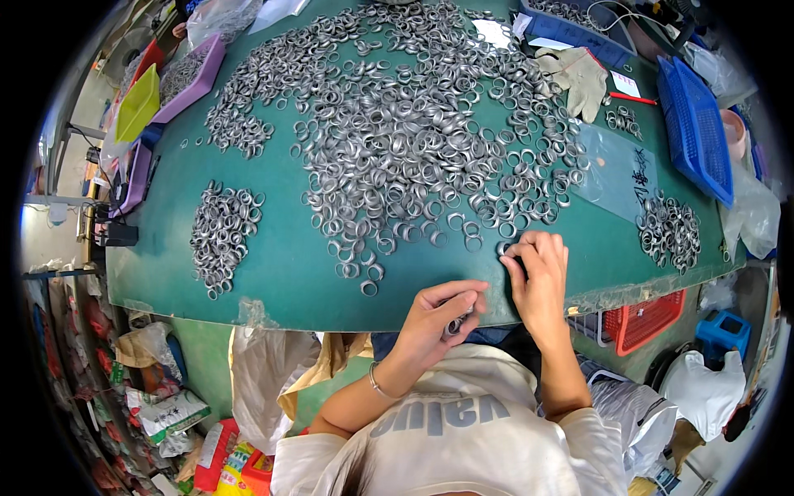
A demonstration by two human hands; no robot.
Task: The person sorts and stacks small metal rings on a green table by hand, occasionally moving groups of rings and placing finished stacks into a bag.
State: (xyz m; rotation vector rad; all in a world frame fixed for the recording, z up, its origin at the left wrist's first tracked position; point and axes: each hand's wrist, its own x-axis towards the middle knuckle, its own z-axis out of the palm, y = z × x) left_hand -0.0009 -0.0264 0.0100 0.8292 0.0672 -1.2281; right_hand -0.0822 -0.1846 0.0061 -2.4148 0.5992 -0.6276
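Observation:
A wide heap of grey metal rings (397, 149) covers the middle and far part of the green table (281, 277). My left hand (442, 312) is at the table's near edge, its fingers curled around several metal rings that show in the palm. Just to the right, my right hand (538, 269) pinches a single metal ring (502, 248) between thumb and fingertips, close to the tabletop by the heap's near edge. A smaller pile of rings (222, 236) lies on the left, and another pile of rings (670, 231) on the right.
A blue basket (695, 128) stands along the right edge. A work glove (576, 76) lies beside a clear plastic sheet (616, 169). Purple tray (194, 83) and yellow bin (137, 107) are at the far left. Below the table sits a red crate (649, 322).

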